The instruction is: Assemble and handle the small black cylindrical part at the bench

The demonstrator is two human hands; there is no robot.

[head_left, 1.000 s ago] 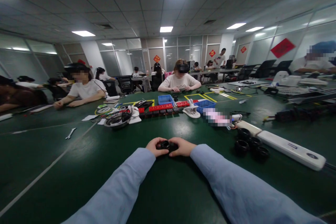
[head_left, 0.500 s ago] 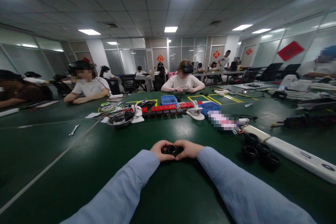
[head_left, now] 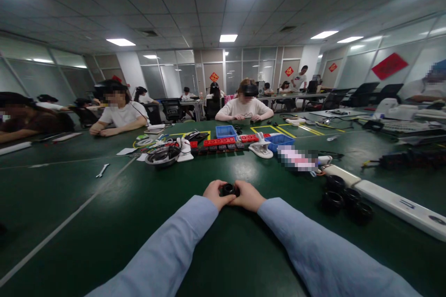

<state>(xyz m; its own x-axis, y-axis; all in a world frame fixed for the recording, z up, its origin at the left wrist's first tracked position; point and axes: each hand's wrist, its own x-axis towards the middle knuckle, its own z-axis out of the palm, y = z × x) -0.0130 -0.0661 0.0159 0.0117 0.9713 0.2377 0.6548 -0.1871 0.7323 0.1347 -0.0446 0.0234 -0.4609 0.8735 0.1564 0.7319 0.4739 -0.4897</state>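
Observation:
A small black ring-shaped part (head_left: pixel 229 190) sits between my two hands just above the green table (head_left: pixel 114 222). My left hand (head_left: pixel 216 194) curls round its left side and my right hand (head_left: pixel 248 195) pinches its right side; both are closed on it. Light blue sleeves cover both forearms. Several more black rings (head_left: pixel 343 198) lie on the table to the right, apart from my hands.
A long white power strip (head_left: pixel 400 206) lies at the right beside the rings. Farther back are blue bins (head_left: pixel 226 131), red blocks (head_left: pixel 219 141), a white clamp (head_left: pixel 260 148), a cable-filled bowl (head_left: pixel 162 155) and a small wrench (head_left: pixel 102 170). Other people sit across the table.
My hands have drawn closer together on the black part and sit a little higher in view. The camera has shifted slightly, moving the scene leftward and upward.

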